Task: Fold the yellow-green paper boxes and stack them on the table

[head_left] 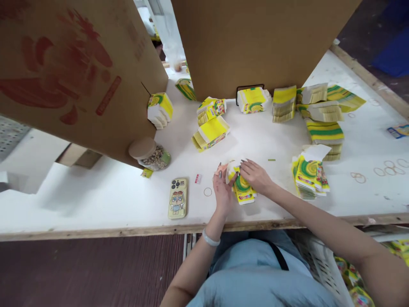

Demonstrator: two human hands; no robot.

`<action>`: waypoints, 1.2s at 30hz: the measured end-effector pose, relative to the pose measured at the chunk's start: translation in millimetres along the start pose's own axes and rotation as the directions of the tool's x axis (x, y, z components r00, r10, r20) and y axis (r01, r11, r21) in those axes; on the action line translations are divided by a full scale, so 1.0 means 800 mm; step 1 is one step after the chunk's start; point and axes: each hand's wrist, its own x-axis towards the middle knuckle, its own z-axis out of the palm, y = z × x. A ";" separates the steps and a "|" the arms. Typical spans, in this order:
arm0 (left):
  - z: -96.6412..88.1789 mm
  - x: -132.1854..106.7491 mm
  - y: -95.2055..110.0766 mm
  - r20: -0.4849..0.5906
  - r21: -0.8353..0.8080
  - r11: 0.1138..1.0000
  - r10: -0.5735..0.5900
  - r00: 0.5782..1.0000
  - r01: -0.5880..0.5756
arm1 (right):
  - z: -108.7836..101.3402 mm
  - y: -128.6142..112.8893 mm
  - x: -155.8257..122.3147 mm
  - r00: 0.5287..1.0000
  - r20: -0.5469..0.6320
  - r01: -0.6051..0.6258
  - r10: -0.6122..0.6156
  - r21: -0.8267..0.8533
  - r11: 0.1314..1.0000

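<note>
A small yellow printed carton point(244, 189) with a green swirl and white flaps lies between my two hands near the front of the table. My left hand point(223, 187) closes around its left side, the thumb on the front. From the right, my right hand point(255, 175) grips its upper edge with bent fingers. Part of the carton's top is hidden by the fingers. Something pale orange shows beside my left fingertips, too small to make out. To the right stands a stack of similar flat cartons point(309, 172).
Bundles of folded cartons point(284, 103) stand along the back, before a large cardboard box point(255, 47). On the left are another large box point(79, 72), a lidded jar point(153, 155) and a phone point(178, 198). Rubber bands point(390, 167) lie at right, above the table's wooden front edge point(128, 231).
</note>
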 end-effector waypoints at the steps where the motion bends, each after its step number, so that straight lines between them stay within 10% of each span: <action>1: 0.000 -0.001 0.000 0.005 0.008 1.000 0.004 1.000 -0.004 | 0.004 0.003 -0.001 0.999 -0.028 -0.023 0.026 0.075 0.997; 12: 0.011 0.034 0.019 0.065 0.073 0.982 0.170 0.983 -0.175 | -0.008 0.039 0.013 0.946 -0.141 -0.223 0.291 0.367 0.903; 23: 0.023 0.052 0.001 0.177 0.255 0.965 0.010 0.984 -0.055 | -0.007 0.027 0.040 0.768 -0.399 -0.328 0.501 0.428 0.842; 30: 0.015 0.060 -0.005 0.164 0.216 0.974 0.038 0.986 -0.073 | -0.138 0.090 0.024 0.579 -0.740 -0.204 0.341 0.273 0.940; 36: 0.012 0.061 -0.010 0.214 0.175 0.974 0.104 0.971 -0.143 | -0.204 0.165 -0.086 0.614 -0.544 -0.471 0.572 0.330 0.818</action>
